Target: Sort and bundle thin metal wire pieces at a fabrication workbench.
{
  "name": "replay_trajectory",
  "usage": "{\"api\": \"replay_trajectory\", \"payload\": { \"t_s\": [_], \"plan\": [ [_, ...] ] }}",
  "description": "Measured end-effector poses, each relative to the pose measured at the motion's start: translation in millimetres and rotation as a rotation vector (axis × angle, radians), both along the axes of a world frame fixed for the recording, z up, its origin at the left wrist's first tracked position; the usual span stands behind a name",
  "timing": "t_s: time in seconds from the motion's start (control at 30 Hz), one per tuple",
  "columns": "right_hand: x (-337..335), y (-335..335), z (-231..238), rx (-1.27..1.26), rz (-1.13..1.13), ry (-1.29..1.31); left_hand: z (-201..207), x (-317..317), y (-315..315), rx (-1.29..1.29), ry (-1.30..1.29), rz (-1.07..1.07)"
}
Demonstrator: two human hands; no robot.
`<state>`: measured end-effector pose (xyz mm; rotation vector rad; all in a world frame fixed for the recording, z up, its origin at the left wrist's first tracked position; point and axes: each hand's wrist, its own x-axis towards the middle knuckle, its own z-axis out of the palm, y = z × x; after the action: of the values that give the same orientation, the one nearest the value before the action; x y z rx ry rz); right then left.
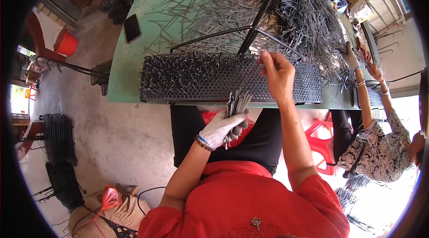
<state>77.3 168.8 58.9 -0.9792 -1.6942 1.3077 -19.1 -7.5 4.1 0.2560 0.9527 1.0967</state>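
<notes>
My left hand (221,128), in a pale knit glove, is closed around an upright bundle of thin grey metal rods (239,103) at the table's front edge. My bare right hand (278,75) is over the right half of a long black perforated rack (304,84). Its thumb and fingers are pinched together, with a blurred thin dark rod at their tips. Many short dark rods (174,75) stand upright in the rack's left half; toward the right, its holes show bare. Part of the rack is hidden behind my right hand.
A green table (123,75) bears a large heap of loose rods (308,14) and a phone (132,28). A black metal bar (263,10) rises behind the rack. At right, a co-worker's hands (353,57) reach beside the heap. A red stool (319,144) stands between us.
</notes>
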Motion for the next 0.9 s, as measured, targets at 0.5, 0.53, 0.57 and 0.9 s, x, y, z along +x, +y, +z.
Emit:
{"api": "replay_trajectory", "payload": {
  "t_s": [0.5, 0.53, 0.57, 0.9],
  "plan": [
    [-23, 8, -28, 0.668, -0.145, -0.091, -7, 5, -1, -0.018, -0.078, 0.077],
    [-25, 7, -27, 0.699, -0.12, -0.079, -8, 5, -2, -0.018, -0.078, 0.078],
    [-25, 7, -25, 0.699, -0.119, -0.079, -10, 6, -2, 0.006, -0.098, 0.097],
    [-25, 3, -28, 0.492, -0.099, -0.029, 0, 6, 2, -0.026, -0.081, 0.115]
  ]
}}
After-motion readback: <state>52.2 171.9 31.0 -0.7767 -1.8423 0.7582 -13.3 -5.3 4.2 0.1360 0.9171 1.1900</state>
